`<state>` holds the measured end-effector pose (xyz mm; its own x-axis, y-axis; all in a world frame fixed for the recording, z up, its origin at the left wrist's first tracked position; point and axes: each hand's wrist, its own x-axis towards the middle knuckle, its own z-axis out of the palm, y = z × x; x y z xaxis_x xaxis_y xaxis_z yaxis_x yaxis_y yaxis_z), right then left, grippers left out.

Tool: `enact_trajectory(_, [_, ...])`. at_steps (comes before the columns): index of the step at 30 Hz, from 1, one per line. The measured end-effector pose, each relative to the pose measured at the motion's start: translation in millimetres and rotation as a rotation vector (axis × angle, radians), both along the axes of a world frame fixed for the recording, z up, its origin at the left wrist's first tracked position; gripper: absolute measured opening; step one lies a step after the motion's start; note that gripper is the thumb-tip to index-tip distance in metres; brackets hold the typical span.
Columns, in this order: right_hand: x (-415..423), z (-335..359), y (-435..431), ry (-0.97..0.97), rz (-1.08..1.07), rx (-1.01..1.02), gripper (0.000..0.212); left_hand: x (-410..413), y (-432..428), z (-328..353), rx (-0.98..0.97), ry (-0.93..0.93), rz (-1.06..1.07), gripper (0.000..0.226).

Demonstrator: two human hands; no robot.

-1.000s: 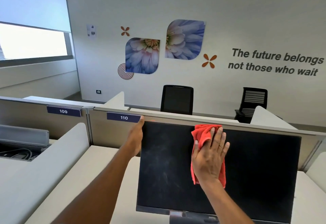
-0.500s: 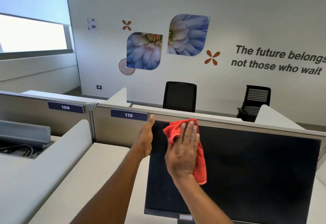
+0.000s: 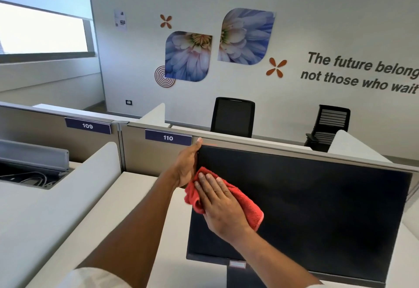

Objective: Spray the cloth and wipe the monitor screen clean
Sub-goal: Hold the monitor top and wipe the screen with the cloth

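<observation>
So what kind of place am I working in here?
Most likely an open-plan office: desk partitions carrying number plates 109 and 110, mesh office chairs behind them, and the monitor on the desk.

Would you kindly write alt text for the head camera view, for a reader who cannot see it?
A person's right hand presses a red cloth flat against the left part of the screen of a dark monitor, while the left hand grips its upper left corner. Behind it stands a desk partition labelled 110.

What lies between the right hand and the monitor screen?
In the head view, the red cloth lies there: the right hand presses it flat against the monitor screen.
</observation>
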<state>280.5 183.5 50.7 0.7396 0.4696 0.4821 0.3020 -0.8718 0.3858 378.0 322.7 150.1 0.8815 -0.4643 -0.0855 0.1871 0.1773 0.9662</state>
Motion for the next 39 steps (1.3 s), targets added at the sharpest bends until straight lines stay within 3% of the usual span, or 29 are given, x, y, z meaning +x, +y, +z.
enact_trajectory(6, [-3.4, 10.8, -19.9, 0.012, 0.058, -0.097, 0.075, -14.8, -5.9, -9.2, -0.094, 0.001, 0.04, 0.056])
enact_trajectory(15, [27.4, 100.1, -22.4, -0.119, -0.017, 0.128, 0.065, -16.2, -8.7, -5.9, -0.103, 0.026, 0.015, 0.06])
enact_trajectory(23, [21.0, 42.2, -9.5, -0.075, 0.051, -0.001, 0.073, -5.8, 2.6, -6.3, 0.011, 0.068, 0.009, 0.07])
enact_trajectory(28, [-6.3, -27.6, -8.3, 0.031, 0.095, -0.067, 0.072, -10.8, -2.3, -5.3, -0.051, 0.055, 0.046, 0.063])
enact_trajectory(32, [-28.8, -72.7, -10.6, 0.13, 0.086, -0.162, 0.083, -14.3, -5.4, -4.2, -0.051, 0.035, 0.095, 0.06])
enact_trajectory(36, [-27.2, -55.7, -14.2, 0.074, 0.103, -0.14, 0.072, -16.1, -10.9, 0.4, -0.026, 0.01, 0.101, 0.059])
enact_trajectory(39, [-12.6, -9.9, -14.8, -0.032, 0.039, 0.006, 0.067, -16.8, -10.8, 3.6, -0.059, 0.014, 0.093, 0.056])
